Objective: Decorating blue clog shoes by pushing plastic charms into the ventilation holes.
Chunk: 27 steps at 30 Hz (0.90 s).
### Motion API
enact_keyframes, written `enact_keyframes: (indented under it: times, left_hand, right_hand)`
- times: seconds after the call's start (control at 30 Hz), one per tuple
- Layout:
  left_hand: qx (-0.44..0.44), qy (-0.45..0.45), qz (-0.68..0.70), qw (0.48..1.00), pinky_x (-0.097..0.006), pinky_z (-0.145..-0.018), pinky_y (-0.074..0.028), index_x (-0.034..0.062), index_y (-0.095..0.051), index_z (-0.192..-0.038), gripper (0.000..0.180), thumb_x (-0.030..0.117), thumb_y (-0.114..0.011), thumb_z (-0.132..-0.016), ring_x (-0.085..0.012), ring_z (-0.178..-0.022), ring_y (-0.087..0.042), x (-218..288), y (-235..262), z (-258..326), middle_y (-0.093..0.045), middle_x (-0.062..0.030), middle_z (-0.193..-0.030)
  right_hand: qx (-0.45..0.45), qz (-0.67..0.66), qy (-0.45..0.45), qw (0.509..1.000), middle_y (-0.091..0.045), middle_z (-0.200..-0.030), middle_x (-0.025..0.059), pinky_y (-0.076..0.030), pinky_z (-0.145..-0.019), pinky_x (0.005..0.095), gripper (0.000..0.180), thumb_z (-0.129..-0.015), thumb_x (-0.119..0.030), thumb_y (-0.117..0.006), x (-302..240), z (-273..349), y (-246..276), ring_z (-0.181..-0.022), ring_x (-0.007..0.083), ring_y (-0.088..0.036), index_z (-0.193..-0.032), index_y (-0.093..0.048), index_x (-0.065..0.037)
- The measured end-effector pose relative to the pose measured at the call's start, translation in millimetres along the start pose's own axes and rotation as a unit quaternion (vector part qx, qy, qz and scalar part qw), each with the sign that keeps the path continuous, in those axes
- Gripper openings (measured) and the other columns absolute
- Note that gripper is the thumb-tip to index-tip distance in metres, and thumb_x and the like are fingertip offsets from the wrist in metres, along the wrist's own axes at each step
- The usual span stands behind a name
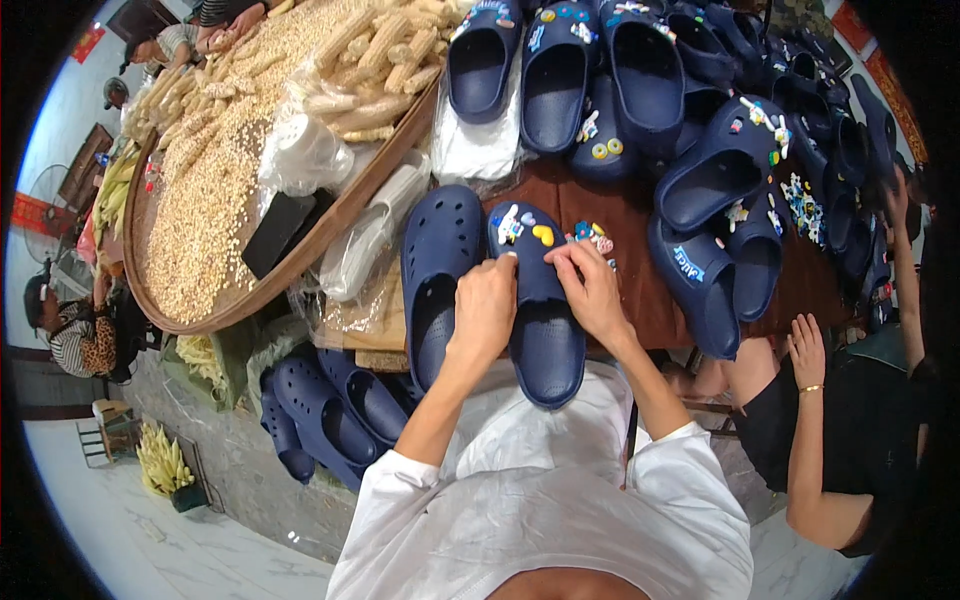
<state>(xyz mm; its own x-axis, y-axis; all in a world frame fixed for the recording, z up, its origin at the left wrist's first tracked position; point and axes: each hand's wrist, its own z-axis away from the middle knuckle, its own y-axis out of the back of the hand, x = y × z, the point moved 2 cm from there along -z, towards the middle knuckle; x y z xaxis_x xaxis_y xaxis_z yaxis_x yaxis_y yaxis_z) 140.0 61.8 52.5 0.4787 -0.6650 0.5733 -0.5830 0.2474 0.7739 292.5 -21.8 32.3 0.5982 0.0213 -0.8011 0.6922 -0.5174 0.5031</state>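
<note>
In front of me a navy clog (545,355) points away, with a white cartoon charm (513,222) and a yellow charm (543,235) on its toe. My left hand (483,308) grips this clog's left side, its fingertips curled at the upper. On the right side of the upper, my right hand (588,288) pinches with thumb and finger; whatever sits between them is hidden. A plain navy clog (440,235) with bare holes stands just left, partly behind my left hand. Beyond my right hand lies a small cluster of colourful charms (592,236) on the brown tabletop (570,195).
A large round woven tray (300,300) of corn kernels and cobs stands at left, a dark phone (285,235) inside it. Decorated navy clogs (710,180) pile up at right and back. More plain clogs (325,410) lie lower left. A co-worker's arm (808,430) is at right.
</note>
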Motion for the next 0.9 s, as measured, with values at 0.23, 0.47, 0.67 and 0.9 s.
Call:
enact_keyframes:
  times: [0.23, 0.47, 0.67, 0.9]
  left_hand:
    - [0.041, 0.007, 0.014, 0.999, -0.044, -0.064, -0.052, 0.0004, -0.059, -0.096, 0.007, -0.001, -0.059, -0.089, -0.0374, -0.074, -0.067, -4.1, -4.4, 8.6, -0.066, -0.0203, -0.08]
    - [0.11, 0.058, 0.069, 0.99, -0.042, -0.065, -0.053, 0.0019, -0.06, -0.096, 0.007, 0.001, -0.059, -0.09, -0.0365, -0.075, -0.068, -4.2, -6.4, 10.5, -0.068, -0.0196, -0.082]
    - [0.125, 0.053, 0.113, 0.984, -0.042, -0.071, -0.053, 0.0029, -0.063, -0.102, 0.011, 0.004, -0.057, -0.092, -0.0357, -0.08, -0.067, 11.3, 5.4, 13.7, -0.067, -0.0169, -0.088]
    - [0.133, -0.004, 0.28, 0.951, -0.032, -0.07, -0.054, 0.0016, -0.068, -0.106, 0.017, -0.001, -0.061, -0.091, -0.0251, -0.081, -0.07, 37.0, 0.3, -0.8, -0.07, -0.014, -0.094]
  right_hand:
    - [0.043, -0.053, -0.022, 0.997, -0.058, -0.079, 0.0102, -0.049, -0.083, 0.0348, 0.017, -0.096, -0.013, -0.056, 7.0, 6.1, -6.2, -0.07, 0.022, -0.057, -0.091, -0.068, -0.001]
    - [0.094, -0.093, -0.035, 0.991, -0.057, -0.077, 0.0061, -0.046, -0.078, 0.0287, 0.019, -0.097, -0.013, -0.057, 18.8, 14.4, -10.4, -0.067, 0.0145, -0.051, -0.088, -0.068, -0.001]
    - [0.067, -0.061, 0.007, 0.996, -0.058, -0.08, 0.0051, -0.048, -0.07, 0.0266, 0.011, -0.093, -0.01, -0.061, 12.7, 6.3, -0.2, -0.067, 0.0126, -0.052, -0.092, -0.069, -0.002]
    - [0.014, -0.12, 0.053, 0.991, -0.063, -0.106, 0.0085, -0.053, -0.077, 0.0264, 0.027, -0.089, -0.002, -0.067, -27.0, 1.9, 7.6, -0.093, 0.0151, -0.064, -0.115, -0.061, -0.001]
